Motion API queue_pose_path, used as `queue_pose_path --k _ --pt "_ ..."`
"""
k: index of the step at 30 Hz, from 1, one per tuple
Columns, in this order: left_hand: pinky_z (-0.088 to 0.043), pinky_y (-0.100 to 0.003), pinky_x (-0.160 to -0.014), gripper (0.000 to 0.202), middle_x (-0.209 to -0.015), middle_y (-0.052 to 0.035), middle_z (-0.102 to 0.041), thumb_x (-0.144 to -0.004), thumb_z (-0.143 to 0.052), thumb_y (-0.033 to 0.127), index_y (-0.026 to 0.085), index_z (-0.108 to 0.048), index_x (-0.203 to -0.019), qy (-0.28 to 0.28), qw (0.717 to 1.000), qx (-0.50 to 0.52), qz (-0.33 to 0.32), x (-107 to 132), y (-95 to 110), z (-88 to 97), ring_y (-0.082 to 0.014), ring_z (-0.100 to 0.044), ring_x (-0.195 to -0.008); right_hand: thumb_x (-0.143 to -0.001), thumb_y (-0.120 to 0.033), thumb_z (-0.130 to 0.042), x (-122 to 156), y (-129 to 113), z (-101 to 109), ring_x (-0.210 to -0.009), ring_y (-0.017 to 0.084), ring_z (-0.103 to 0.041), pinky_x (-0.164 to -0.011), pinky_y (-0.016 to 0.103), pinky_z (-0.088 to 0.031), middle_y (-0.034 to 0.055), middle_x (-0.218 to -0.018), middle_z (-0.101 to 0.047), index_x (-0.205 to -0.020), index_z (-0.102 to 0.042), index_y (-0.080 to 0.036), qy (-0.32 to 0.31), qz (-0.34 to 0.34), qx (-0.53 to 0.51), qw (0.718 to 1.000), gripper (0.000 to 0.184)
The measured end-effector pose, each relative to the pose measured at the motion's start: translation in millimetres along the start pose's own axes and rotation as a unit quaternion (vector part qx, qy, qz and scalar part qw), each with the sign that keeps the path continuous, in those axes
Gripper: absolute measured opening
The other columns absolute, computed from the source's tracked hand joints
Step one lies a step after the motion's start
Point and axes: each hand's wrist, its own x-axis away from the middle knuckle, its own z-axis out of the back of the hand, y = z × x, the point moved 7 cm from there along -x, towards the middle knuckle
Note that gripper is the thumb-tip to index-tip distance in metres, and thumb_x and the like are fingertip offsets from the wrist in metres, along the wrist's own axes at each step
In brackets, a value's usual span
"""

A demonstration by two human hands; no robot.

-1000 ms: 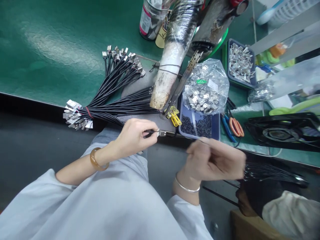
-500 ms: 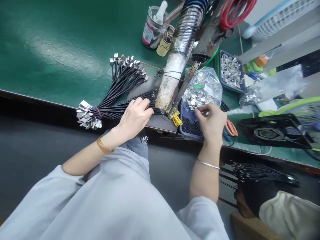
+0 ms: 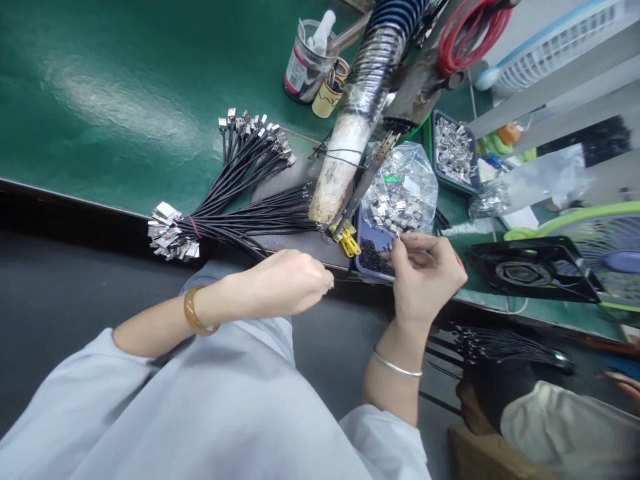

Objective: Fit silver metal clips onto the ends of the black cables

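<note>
My left hand (image 3: 295,283) is closed, knuckles up, just off the table's front edge. Whatever its fingertips may hold is hidden. Beside it lies a bundle of black cables (image 3: 235,223), tied with a red band and tipped with silvery metal connectors. My right hand (image 3: 425,273) pinches a small, thin silvery piece (image 3: 398,235) between thumb and fingertips. That hand is over the front of a blue tray (image 3: 373,272), which contains tiny black parts (image 3: 371,255) and a clear bag of metal connector shells (image 3: 397,210).
A taped duct (image 3: 345,140) and a metal bar (image 3: 370,173) reach down beside the tray. Yellow clips (image 3: 349,243) are at the bar's end. Further right are a tray of metal shells (image 3: 454,150) and a black fan (image 3: 535,270). Another person (image 3: 550,420) is at lower right.
My left hand has left the cables and moved toward me and slightly right. My right hand has moved slightly down and turned, with a thin silvery piece now visible at its fingertips.
</note>
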Motion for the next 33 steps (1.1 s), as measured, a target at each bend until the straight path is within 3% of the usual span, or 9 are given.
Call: queue_pose_path --k 2,4,6,8,11,14,17,26,33 --pt "-0.036 -0.026 -0.053 0.020 -0.070 -0.0044 -0.069 -0.090 -0.054 0.006 0.014 -0.068 -0.077 0.032 0.997 -0.056 0.046 -3.6 -2.7 -4.2 -0.0153 -0.061 -0.058 -0.078 -0.029 -0.079 14.6 -14.5 -4.1 -0.051 0.014 -0.066 -0.050 0.028 -0.056 -0.0002 -0.075 -0.071 -0.071 -0.058 -0.022 -0.013 -0.018 -0.075 0.997 0.023" --pt "-0.036 -0.024 -0.053 0.023 -0.071 -0.0041 -0.068 -0.092 -0.050 0.007 0.013 -0.067 -0.078 0.123 0.988 -0.039 0.087 -3.8 -7.5 -1.7 -0.0131 -0.058 -0.057 -0.080 -0.026 -0.079 28.1 -25.6 -12.5 -0.054 0.014 -0.069 -0.053 0.027 -0.059 -0.0012 -0.076 -0.072 -0.073 -0.058 -0.021 -0.040 -0.036 -0.146 0.988 0.022" --pt "-0.038 -0.021 -0.055 0.022 -0.071 -0.0025 -0.067 -0.094 -0.051 0.011 0.013 -0.067 -0.079 0.225 0.964 0.056 0.127 0.5 -17.5 2.2 -0.0105 -0.055 -0.057 -0.083 -0.024 -0.077 39.6 -33.0 -20.6 -0.061 0.014 -0.073 -0.060 0.027 -0.063 -0.0006 -0.081 -0.074 -0.075 -0.059 -0.021 -0.049 -0.037 -0.194 0.979 0.020" --pt "-0.039 -0.020 -0.056 0.017 -0.069 -0.0007 -0.065 -0.092 -0.056 0.016 0.013 -0.068 -0.080 0.277 0.925 0.186 0.181 5.2 -32.9 0.1 -0.0087 -0.052 -0.057 -0.085 -0.022 -0.075 48.4 -37.1 -26.8 -0.069 0.015 -0.076 -0.065 0.027 -0.064 0.0005 -0.087 -0.075 -0.077 -0.062 -0.021 -0.037 -0.020 -0.197 0.980 0.015" --pt "-0.039 -0.019 -0.054 0.014 -0.065 0.0001 -0.063 -0.086 -0.061 0.021 0.013 -0.069 -0.078 0.262 0.870 0.340 0.244 6.5 -49.3 -10.2 -0.0082 -0.051 -0.056 -0.086 -0.019 -0.074 56.1 -40.1 -37.9 -0.080 0.016 -0.076 -0.068 0.027 -0.064 0.0016 -0.090 -0.075 -0.081 -0.069 -0.021 -0.035 0.013 -0.170 0.985 0.007" --pt "-0.041 -0.019 -0.056 0.015 -0.064 -0.0006 -0.063 -0.081 -0.062 0.023 0.011 -0.069 -0.073 0.238 0.847 0.394 0.266 5.8 -53.0 -13.2 -0.0081 -0.051 -0.058 -0.087 -0.017 -0.073 58.2 -40.3 -51.7 -0.086 0.015 -0.075 -0.071 0.026 -0.064 0.0017 -0.092 -0.076 -0.086 -0.074 -0.023 -0.081 0.014 -0.185 0.979 0.006" --pt "-0.043 -0.019 -0.058 0.015 -0.065 -0.0011 -0.064 -0.079 -0.063 0.022 0.011 -0.070 -0.071 0.225 0.848 0.400 0.267 4.9 -51.3 -11.8 -0.0079 -0.051 -0.060 -0.086 -0.016 -0.073 58.1 -40.5 -58.4 -0.089 0.015 -0.076 -0.072 0.026 -0.064 0.0020 -0.095 -0.077 -0.088 -0.076 -0.023 -0.112 0.006 -0.198 0.974 0.008" --pt "-0.041 -0.018 -0.054 0.016 -0.063 -0.0004 -0.060 -0.079 -0.063 0.023 0.011 -0.069 -0.072 0.185 0.844 0.426 0.268 4.0 -51.5 -14.4 -0.0076 -0.050 -0.057 -0.087 -0.015 -0.071 59.5 -38.2 -60.0 -0.086 0.014 -0.076 -0.070 0.025 -0.064 0.0017 -0.094 -0.077 -0.086 -0.075 -0.023 -0.117 0.010 -0.207 0.971 0.009" --pt "-0.036 -0.018 -0.050 0.018 -0.057 0.0013 -0.056 -0.078 -0.062 0.024 0.011 -0.067 -0.066 0.120 0.851 0.438 0.263 3.1 -54.0 -17.2 -0.0063 -0.045 -0.053 -0.087 -0.014 -0.072 63.6 -53.0 -49.9 -0.091 0.017 -0.075 -0.083 0.034 -0.065 0.0020 -0.096 -0.078 -0.090 -0.075 -0.025 -0.091 0.089 -0.110 0.986 0.012"
